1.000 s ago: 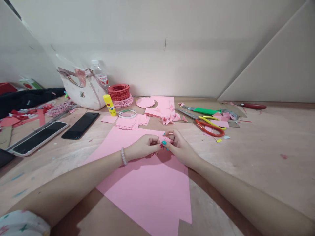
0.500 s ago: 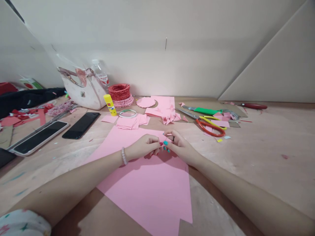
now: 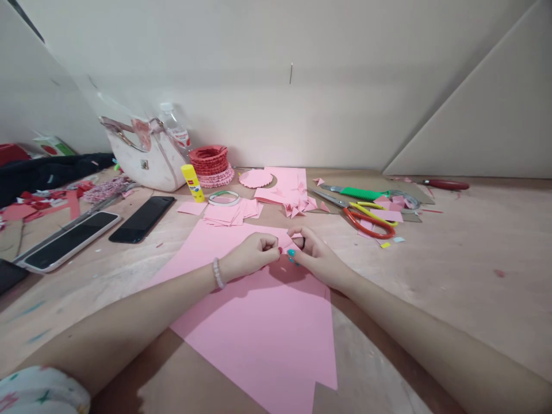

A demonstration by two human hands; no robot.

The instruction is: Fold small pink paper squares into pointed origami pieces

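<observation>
And here you are, both hands drawn close together over the big pink sheet (image 3: 259,322) on the worktop (image 3: 474,247), your left hand (image 3: 250,254) and right hand (image 3: 318,257) pinching a small pink paper (image 3: 285,241) between the fingertips; its exact folds are too small to read. Just beyond the sheet's far edge lie the pink slips (image 3: 224,215), with the yellow-capped glue stick (image 3: 192,185) upright near them. Folded pink pieces (image 3: 295,209) cluster ahead of your right hand, and the orange-handled scissors (image 3: 344,205) lie to their right, blades angled toward them.
</observation>
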